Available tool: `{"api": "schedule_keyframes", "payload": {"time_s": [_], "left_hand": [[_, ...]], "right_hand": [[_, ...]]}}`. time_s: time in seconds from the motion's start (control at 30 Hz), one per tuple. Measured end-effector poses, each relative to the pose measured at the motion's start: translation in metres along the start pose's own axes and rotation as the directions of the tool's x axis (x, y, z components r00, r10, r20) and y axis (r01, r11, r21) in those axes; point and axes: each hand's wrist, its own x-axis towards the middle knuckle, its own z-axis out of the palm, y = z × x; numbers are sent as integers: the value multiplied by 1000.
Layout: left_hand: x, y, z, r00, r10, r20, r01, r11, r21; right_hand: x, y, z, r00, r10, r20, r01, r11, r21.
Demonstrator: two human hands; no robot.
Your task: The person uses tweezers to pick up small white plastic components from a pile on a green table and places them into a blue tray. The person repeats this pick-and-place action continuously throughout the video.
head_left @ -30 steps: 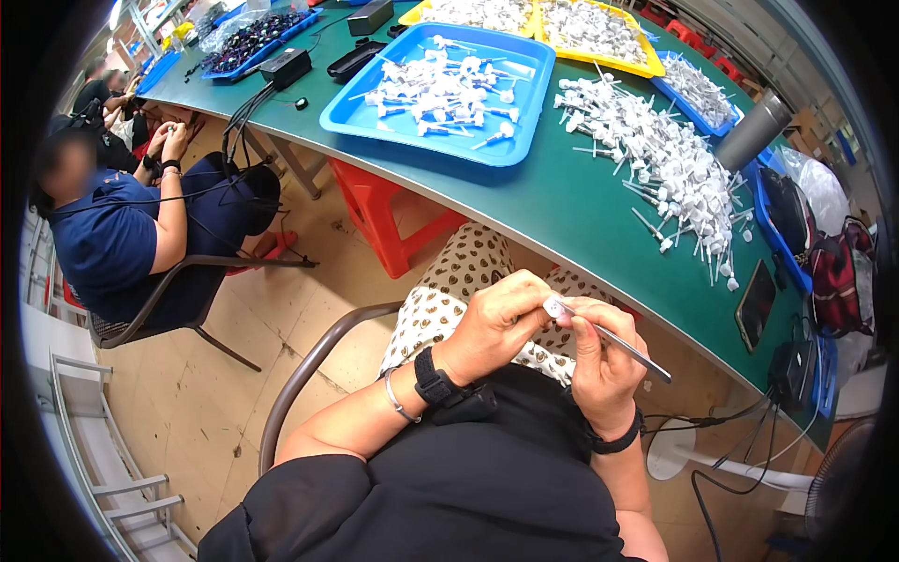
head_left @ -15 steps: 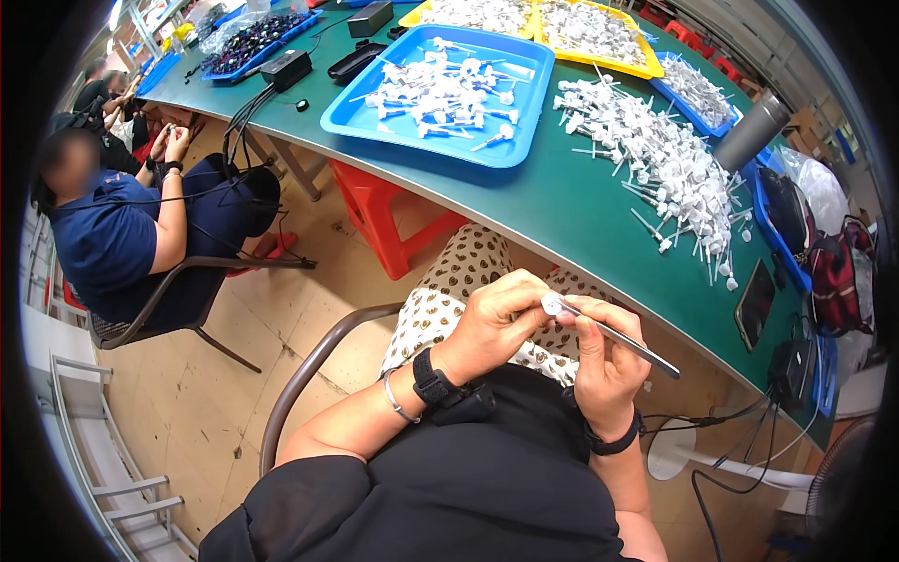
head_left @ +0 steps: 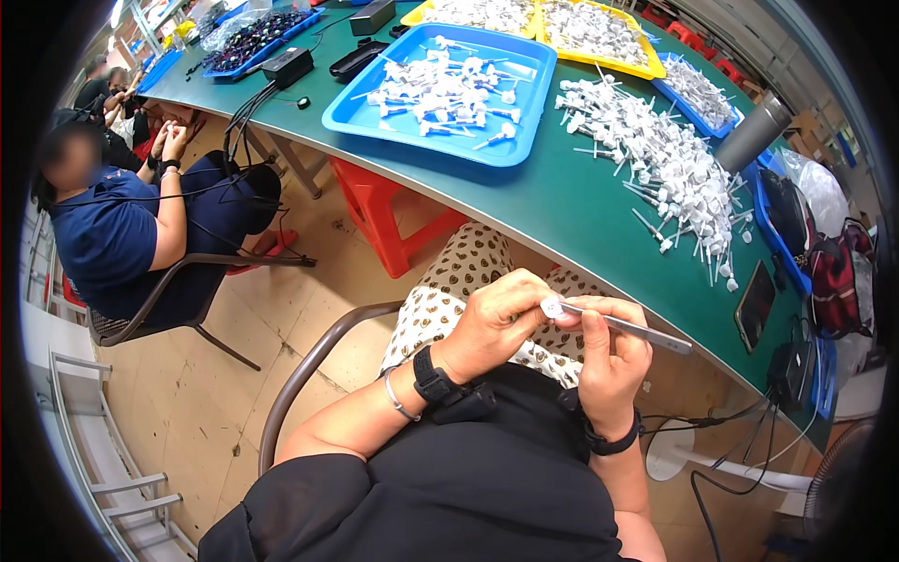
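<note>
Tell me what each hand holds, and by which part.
Left hand: a small white piece, pinched near its round end, exact grip hidden. Right hand: a slim metal tool, held toward the end nearest that piece.

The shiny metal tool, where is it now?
In the head view, the shiny metal tool is right of centre, in the right hand's grip, its inner end by the small white part in the left hand's grip.

Holds left hand (head_left: 502, 317) and right hand (head_left: 611, 363) close together, nearly meeting at the fingertips (head_left: 568, 320); pinches thumb (head_left: 526, 327) toward fingers (head_left: 518, 284) on the left, curls fingers on the right with thumb pointing up; slants left forearm (head_left: 354, 418) inward, angles right forearm (head_left: 633, 480) more steeply
</note>
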Motion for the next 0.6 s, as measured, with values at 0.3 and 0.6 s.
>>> {"api": "schedule_keyframes", "payload": {"time_s": [0.3, 0.6], "left_hand": [[0, 1, 0, 999, -39, 13, 40, 998, -47], [0, 3, -2, 996, -78, 38, 80, 995, -61]], "right_hand": [[5, 8, -6, 990, 118, 74, -135, 940, 312], [2, 7, -2, 997, 68, 45, -78, 951, 300]]}}
